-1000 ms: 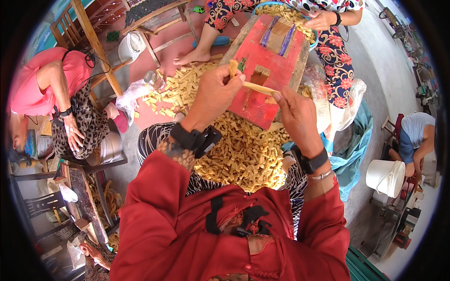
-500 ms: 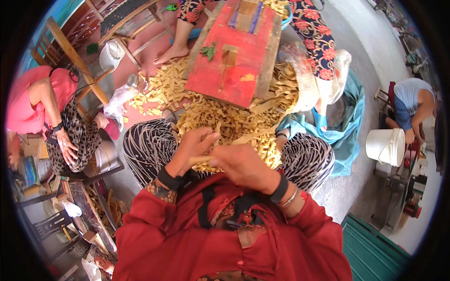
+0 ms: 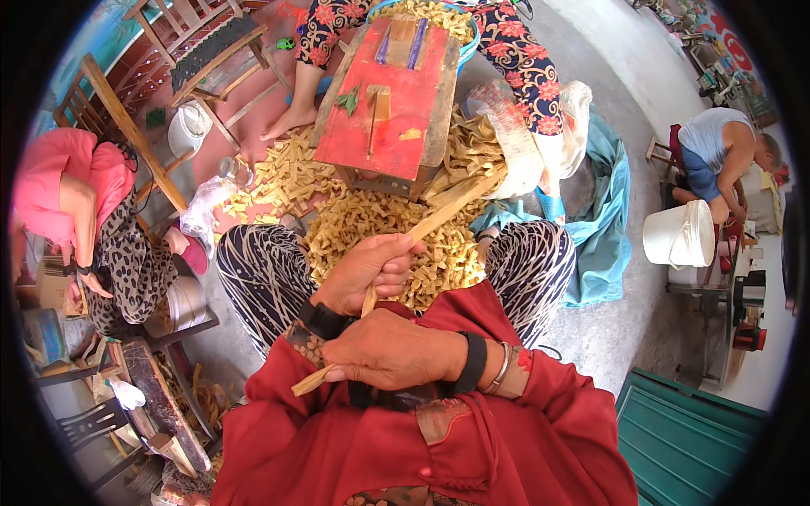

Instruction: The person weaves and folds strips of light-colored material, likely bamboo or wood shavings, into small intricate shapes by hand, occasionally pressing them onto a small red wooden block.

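A long, flat tan strip [image 3: 451,207] runs from the heap in front of me down through both hands. My left hand [image 3: 364,274] is closed around it above my lap. Nearer my body, my right hand [image 3: 390,350] grips the strip's lower part, and a short end pokes out past the thumb to the left. Between my knees lies a pile of small tan folded pieces [image 3: 354,223]. More long strips [image 3: 472,160] lie beside a red wooden bench [image 3: 388,126]. What kind of material the strips are, I cannot tell.
Another person's legs in floral trousers [image 3: 531,76] flank the bench. A clear bag [image 3: 515,139] and teal cloth [image 3: 603,236] lie at the right. A white bucket [image 3: 679,236] stands farther right, near a seated person. At the left sits a person in pink [image 3: 63,173], by wooden chairs.
My right hand has moved down and left, toward my body, and now holds the strip's lower end. The strip stretches up through my left hand, whose fingers have closed around it.
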Demonstrator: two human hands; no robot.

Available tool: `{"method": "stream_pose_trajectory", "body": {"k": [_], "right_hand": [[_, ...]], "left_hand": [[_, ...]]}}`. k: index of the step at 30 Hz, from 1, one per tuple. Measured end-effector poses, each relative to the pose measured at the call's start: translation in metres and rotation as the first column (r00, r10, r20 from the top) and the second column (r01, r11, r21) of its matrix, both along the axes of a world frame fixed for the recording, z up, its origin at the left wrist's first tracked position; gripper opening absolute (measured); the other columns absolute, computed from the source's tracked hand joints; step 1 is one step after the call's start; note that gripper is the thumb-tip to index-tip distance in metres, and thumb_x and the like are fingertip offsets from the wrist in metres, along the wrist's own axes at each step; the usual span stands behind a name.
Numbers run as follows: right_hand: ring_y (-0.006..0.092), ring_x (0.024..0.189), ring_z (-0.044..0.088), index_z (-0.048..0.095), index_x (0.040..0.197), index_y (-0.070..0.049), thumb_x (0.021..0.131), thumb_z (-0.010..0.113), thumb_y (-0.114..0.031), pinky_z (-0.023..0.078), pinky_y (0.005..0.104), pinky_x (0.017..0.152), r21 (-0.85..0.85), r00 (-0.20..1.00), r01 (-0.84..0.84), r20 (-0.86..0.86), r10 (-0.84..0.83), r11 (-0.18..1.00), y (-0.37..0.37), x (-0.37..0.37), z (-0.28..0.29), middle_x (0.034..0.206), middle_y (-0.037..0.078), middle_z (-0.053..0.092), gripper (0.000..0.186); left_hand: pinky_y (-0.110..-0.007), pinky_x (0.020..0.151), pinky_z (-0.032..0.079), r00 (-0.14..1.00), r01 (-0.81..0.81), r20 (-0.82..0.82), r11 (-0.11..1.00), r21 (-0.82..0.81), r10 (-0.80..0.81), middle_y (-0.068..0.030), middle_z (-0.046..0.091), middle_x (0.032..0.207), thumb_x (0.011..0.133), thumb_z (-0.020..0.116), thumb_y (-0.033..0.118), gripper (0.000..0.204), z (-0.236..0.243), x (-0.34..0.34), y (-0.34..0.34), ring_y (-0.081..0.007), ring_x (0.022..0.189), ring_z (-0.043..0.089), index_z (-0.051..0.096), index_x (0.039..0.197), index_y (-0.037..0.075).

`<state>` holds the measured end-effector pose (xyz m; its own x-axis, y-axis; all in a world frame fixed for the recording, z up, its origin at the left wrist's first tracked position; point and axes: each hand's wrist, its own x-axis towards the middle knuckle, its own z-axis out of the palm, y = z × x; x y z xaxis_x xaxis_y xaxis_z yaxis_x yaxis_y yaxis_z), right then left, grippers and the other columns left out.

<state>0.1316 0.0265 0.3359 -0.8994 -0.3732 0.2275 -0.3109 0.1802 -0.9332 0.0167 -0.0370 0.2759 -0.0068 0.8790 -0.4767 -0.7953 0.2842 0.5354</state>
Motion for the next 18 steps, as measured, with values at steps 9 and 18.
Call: {"method": "stream_pose_trajectory", "body": {"k": [9,18], "right_hand": [[0.0314,0.069,0.051,0.055,0.082,-0.003,0.092,0.051,-0.017,0.039,0.0368,0.058,-0.088,0.726,0.680,-0.053,-0.685,0.728,0.012,-0.008,-0.011,0.075,0.013,0.050,0.018],[0.0258,0.048,0.043,0.051,0.069,0.001,0.095,0.045,-0.030,0.036,0.0377,0.049,-0.078,0.850,0.489,0.266,-0.455,0.869,0.015,-0.013,-0.026,0.055,0.014,0.045,0.041]], "left_hand": [[-0.021,0.053,0.036,0.597,-0.285,-0.775,0.958,0.034,0.206,0.0026,0.050,0.069,0.089,0.050,0.008,0.010,0.059,0.040,-0.065,-0.0049,0.062,0.045,0.057,0.086,0.001],[-0.035,0.061,0.050,-0.443,-0.210,-0.881,0.937,0.281,0.165,-0.0124,0.056,0.103,0.081,0.062,0.011,0.011,0.060,0.042,-0.069,-0.0305,0.078,0.061,0.060,0.089,0.005]]}}
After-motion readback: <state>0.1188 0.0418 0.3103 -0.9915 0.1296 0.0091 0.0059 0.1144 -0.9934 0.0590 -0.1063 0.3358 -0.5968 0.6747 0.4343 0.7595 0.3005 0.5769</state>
